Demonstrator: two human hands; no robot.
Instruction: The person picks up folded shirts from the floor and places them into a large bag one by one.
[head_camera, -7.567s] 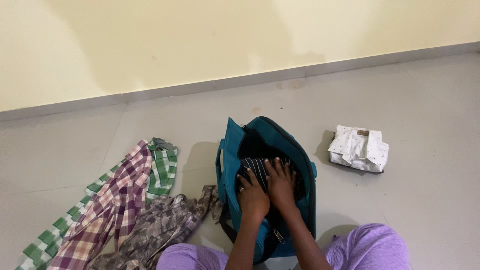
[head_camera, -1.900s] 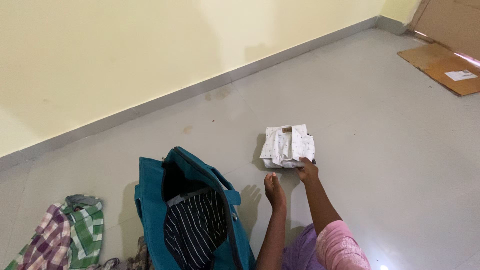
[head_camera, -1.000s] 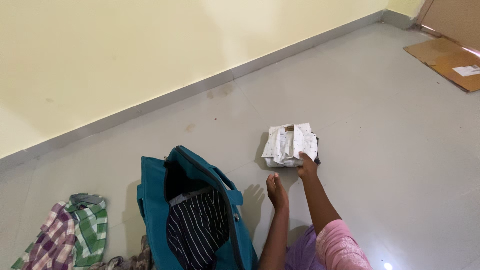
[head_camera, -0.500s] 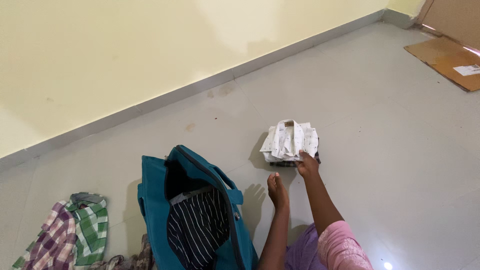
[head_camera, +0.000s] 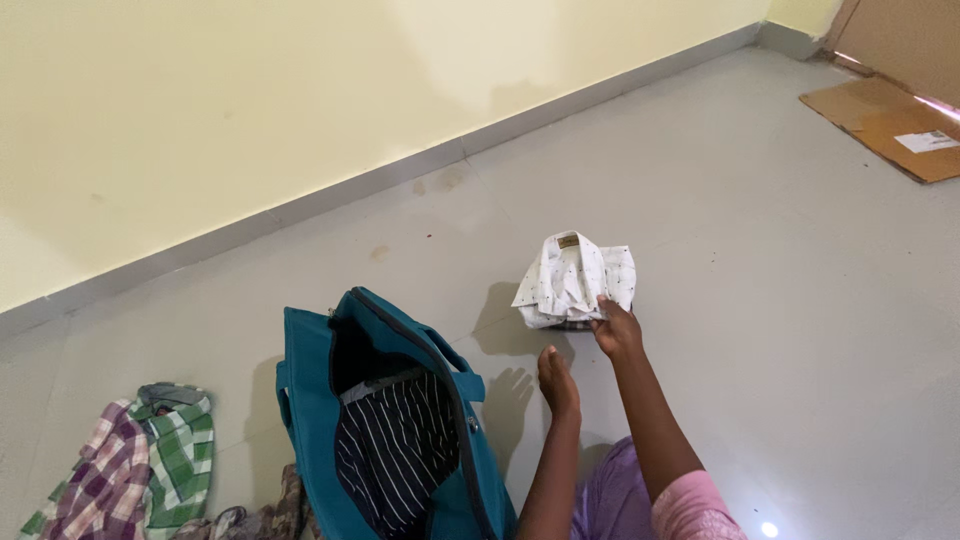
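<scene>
While your right hand (head_camera: 617, 328) pinched the near edge of the folded white shirt (head_camera: 577, 281), the shirt sat tilted, its near side raised off the grey floor (head_camera: 780, 250) and a darker garment (head_camera: 574, 324) showing just beneath it. Your fingers were closed on the cloth. Your left hand (head_camera: 558, 378) hung flat and loose, holding nothing, just beside the shirt and between it and the teal bag (head_camera: 305, 400). The bag stood unzipped to your left, with striped cloth (head_camera: 395, 450) inside it. Checked shirts (head_camera: 130, 465) lay in a heap well apart, beyond the bag. A cardboard sheet (head_camera: 885, 115) lay at the far right, near the wall (head_camera: 250, 90).
</scene>
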